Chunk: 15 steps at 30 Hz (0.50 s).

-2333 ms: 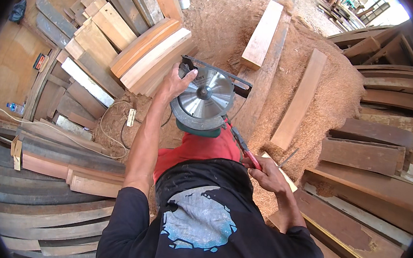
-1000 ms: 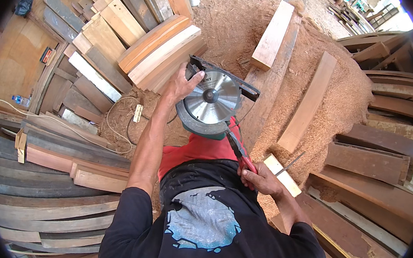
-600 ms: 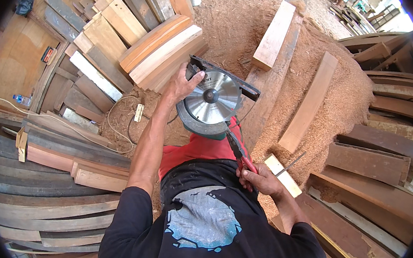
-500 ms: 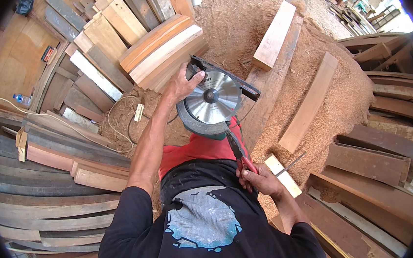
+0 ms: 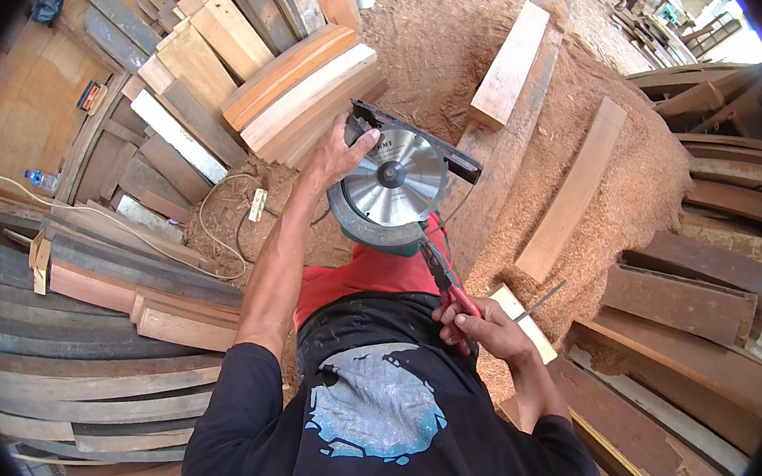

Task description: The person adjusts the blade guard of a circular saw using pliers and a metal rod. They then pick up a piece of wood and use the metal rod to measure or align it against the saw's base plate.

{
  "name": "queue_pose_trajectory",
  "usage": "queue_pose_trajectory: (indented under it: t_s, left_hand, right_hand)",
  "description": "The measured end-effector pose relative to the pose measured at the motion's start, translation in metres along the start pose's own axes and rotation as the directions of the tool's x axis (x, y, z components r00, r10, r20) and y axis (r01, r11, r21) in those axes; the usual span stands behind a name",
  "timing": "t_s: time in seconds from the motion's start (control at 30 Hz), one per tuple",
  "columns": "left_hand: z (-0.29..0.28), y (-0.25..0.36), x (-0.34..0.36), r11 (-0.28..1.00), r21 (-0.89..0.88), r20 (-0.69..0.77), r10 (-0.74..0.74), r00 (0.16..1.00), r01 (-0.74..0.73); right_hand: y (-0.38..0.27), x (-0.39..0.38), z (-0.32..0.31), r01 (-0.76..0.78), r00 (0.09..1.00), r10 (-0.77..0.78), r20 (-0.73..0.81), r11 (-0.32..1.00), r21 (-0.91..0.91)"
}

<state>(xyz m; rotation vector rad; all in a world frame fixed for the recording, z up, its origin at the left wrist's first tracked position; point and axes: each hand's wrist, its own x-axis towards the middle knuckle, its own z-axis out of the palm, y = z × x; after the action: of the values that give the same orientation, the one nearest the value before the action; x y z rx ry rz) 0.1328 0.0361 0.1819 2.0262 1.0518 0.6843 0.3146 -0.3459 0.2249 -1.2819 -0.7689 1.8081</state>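
A circular saw (image 5: pixel 373 224) rests over my lap with its round steel blade (image 5: pixel 412 191) facing up and its dark base plate along the far side. My left hand (image 5: pixel 339 151) is closed on the saw's left end, thumb lying at the blade's edge. In my right hand (image 5: pixel 479 326) are red-handled pliers (image 5: pixel 446 278), gripped by the handles. Their jaws reach up to the saw's lower right rim, next to the blade guard. Whether the jaws clamp anything there cannot be made out.
A thick light beam (image 5: pixel 509 68) lies on a long plank ahead. Another board (image 5: pixel 574 187) lies on the sawdust heap (image 5: pixel 650 171) to the right. Stacked timber (image 5: pixel 88 376) fills the left, more boards (image 5: pixel 684 301) the right. A pale cable (image 5: pixel 128 227) with a socket block (image 5: pixel 258 205) trails at left.
Hardly anything differs. The view has shifted very slightly, while both hands keep their hold on the saw and the pliers.
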Motion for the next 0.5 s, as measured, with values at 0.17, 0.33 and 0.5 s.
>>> queue_pose_trajectory:
  t_s: [0.17, 0.33, 0.5]
  left_hand:
    - [-0.009, 0.026, -0.003, 0.992, -0.077, 0.147, -0.092, 0.985, 0.104]
    - [-0.002, 0.007, 0.0, 0.999, 0.002, 0.047, -0.046, 0.998, 0.046]
    - [-0.001, 0.007, 0.001, 0.998, -0.031, 0.051, -0.054, 0.997, 0.055]
  right_hand:
    - [-0.03, -0.01, 0.007, 0.039, 0.975, -0.15, -0.166, 0.845, -0.534]
    - [-0.035, -0.01, 0.006, 0.133, 0.956, -0.278, -0.098, 0.702, -0.7]
    - [-0.037, -0.01, 0.004, 0.11, 0.959, -0.27, -0.085, 0.634, -0.766]
